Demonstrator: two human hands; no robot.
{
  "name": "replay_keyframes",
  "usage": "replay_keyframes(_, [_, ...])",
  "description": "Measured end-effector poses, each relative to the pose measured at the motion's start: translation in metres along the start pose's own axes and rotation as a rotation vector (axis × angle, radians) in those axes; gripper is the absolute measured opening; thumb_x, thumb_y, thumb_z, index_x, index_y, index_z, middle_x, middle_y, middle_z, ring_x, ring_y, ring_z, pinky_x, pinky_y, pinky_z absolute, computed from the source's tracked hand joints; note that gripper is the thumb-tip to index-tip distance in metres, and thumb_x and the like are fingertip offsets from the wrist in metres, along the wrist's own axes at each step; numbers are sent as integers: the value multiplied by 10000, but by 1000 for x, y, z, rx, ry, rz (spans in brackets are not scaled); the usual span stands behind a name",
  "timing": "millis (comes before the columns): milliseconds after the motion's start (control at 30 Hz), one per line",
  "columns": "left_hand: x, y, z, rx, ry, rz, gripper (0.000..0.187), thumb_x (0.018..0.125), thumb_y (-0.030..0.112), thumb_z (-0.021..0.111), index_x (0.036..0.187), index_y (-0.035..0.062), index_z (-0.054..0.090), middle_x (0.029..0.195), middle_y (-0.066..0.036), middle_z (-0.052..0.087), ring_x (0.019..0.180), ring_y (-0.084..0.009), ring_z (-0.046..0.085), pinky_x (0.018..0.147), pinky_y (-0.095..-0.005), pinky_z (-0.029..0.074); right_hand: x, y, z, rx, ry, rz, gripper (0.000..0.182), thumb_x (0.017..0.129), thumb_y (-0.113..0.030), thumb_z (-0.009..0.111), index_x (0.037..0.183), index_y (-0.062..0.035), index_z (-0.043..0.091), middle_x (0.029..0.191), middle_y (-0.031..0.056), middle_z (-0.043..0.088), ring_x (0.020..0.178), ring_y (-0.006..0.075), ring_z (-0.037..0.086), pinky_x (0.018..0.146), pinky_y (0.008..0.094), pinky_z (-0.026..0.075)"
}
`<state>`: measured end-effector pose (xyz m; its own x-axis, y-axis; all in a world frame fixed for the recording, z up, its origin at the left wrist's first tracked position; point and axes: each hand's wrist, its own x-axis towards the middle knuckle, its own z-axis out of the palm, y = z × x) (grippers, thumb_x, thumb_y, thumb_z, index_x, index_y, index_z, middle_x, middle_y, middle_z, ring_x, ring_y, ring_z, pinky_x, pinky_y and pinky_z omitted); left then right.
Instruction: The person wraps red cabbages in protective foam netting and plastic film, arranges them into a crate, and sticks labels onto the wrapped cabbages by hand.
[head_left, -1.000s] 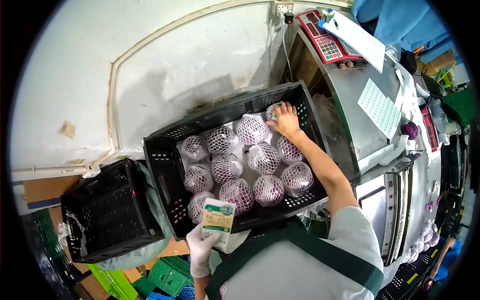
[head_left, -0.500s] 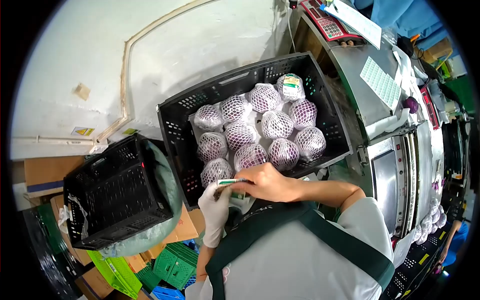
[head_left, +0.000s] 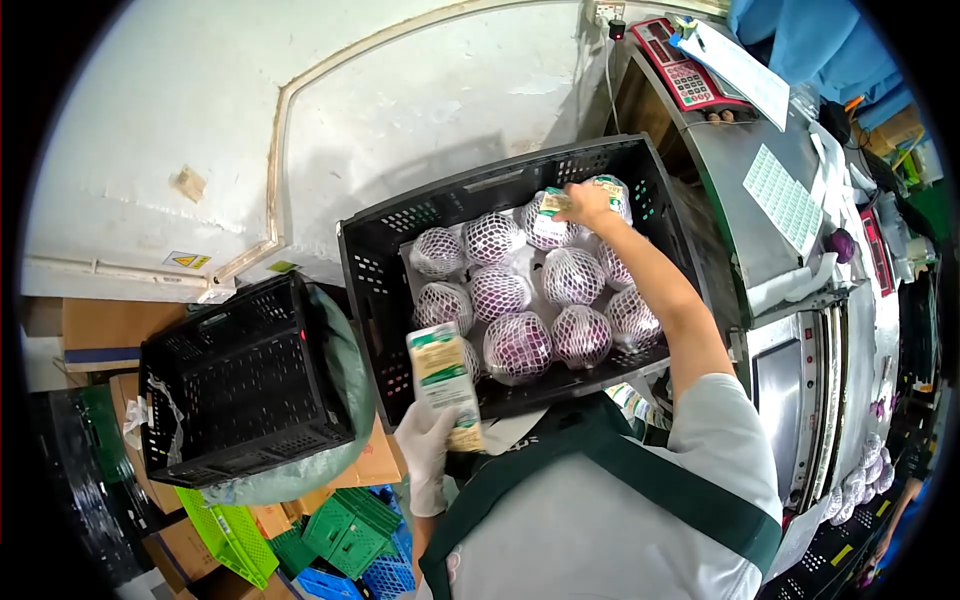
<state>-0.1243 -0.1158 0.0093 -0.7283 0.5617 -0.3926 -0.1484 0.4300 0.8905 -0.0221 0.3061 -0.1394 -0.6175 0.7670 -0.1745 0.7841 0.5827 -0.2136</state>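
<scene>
A black plastic crate (head_left: pixel 372 290) in front of me holds several purple cabbages (head_left: pixel 517 345) in white foam netting. My right hand (head_left: pixel 586 203) reaches to the far side of the crate and presses a green-and-white label (head_left: pixel 551 203) onto a netted cabbage (head_left: pixel 545 232) there; the cabbage beside it (head_left: pixel 612 190) carries a label too. My left hand (head_left: pixel 428 452), in a white glove, holds a strip of green-and-white labels (head_left: pixel 443 380) upright at the crate's near edge.
An empty black crate (head_left: pixel 235 390) sits to the left over a green bag. Cardboard and green and blue crates (head_left: pixel 345 535) lie below. A steel counter (head_left: pixel 740 210) on the right carries a red scale (head_left: pixel 680 70), a sticker sheet (head_left: pixel 782 195) and a loose purple cabbage (head_left: pixel 845 243).
My right hand peeled a label from the strip near my body, then reached back out to the far cabbages. The left hand raised the strip upright again.
</scene>
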Motion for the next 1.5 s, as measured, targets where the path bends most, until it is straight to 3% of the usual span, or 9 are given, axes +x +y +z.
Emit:
replay_keyframes(133, [1, -12, -25, -141, 137, 10, 218, 749, -76, 604, 966, -56, 601, 904, -89, 650, 774, -109, 601, 696, -230, 478, 0, 5, -3, 182, 411, -66, 629, 571, -403, 774, 1011, -2, 566, 951, 149, 636, 916, 325, 577, 790, 385, 476])
replay_keyframes(333, [-7, 5, -6, 30, 18, 24, 149, 726, -32, 671, 853, -41, 594, 813, -43, 630, 715, -84, 565, 673, -230, 468, -14, 6, 60, 271, 81, -220, 1003, 557, -405, 790, 1338, -13, 298, 1384, 205, 297, 1288, 350, 275, 1056, 378, 270])
replay_keyframes(467, [-7, 17, 8, 51, -142, 76, 212, 727, 5, 688, 915, -51, 606, 834, -48, 644, 732, -79, 580, 684, -223, 470, -20, -14, 26, 174, 3, -130, 918, 599, -384, 777, 1317, -8, 345, 1341, 224, 350, 1199, 383, 390, 1009, 397, 338])
replay_keyframes(667, [-5, 17, 6, 55, -377, 143, 381, 728, 39, 703, 1074, -51, 570, 925, -73, 651, 807, -94, 598, 715, -227, 486, -178, -116, -96, 1459, -833, -511, 376, 808, -198, 657, 1122, -15, 563, 987, 105, 636, 829, 167, 626, 684, 260, 526])
replay_keyframes(767, [-4, 22, 6, 50, -377, 462, 593, 729, 48, 703, 1244, -55, 428, 1100, -145, 582, 1021, -153, 546, 881, -268, 422, -225, -148, -97, 1146, -492, -521, 152, 786, -108, 662, 912, -27, 639, 706, 60, 642, 560, 133, 614, 467, 245, 469])
replay_keyframes(867, [-10, 24, 7, -259, -367, 194, 473, 758, 36, 652, 1198, -39, 493, 1054, -145, 608, 973, -145, 572, 844, -245, 437, -253, -172, -86, 954, 44, -762, 69, 759, -86, 668, 785, -32, 634, 581, 104, 579, 486, 226, 592, 418, 306, 434])
replay_keyframes(1000, [2, -3, 11, 10, 51, 411, 61, 760, 38, 633, 791, -12, 617, 779, -25, 618, 660, -74, 540, 586, -230, 451, -244, -168, -75, 714, 33, -660, 67, 757, -89, 663, 725, -33, 643, 538, 116, 561, 471, 234, 584, 412, 332, 429])
replay_keyframes(1200, [-16, 2, 27, -151, -282, -59, 388, 719, 113, 718, 1040, -32, 555, 911, -54, 616, 791, -87, 566, 701, -237, 477, -117, -140, -81, 918, 160, -419, 155, 795, -202, 634, 747, -60, 674, 624, 64, 632, 526, 115, 578, 500, 267, 451])
replay_keyframes(1500, [-30, -11, -40, -114, 345, 205, 245, 696, -30, 691, 927, -28, 607, 866, -62, 630, 760, -98, 573, 714, -238, 469, 29, -104, 15, 123, -55, -7, 587, 626, -500, 711, 990, -49, 615, 919, 147, 642, 913, 324, 600, 727, 420, 491])
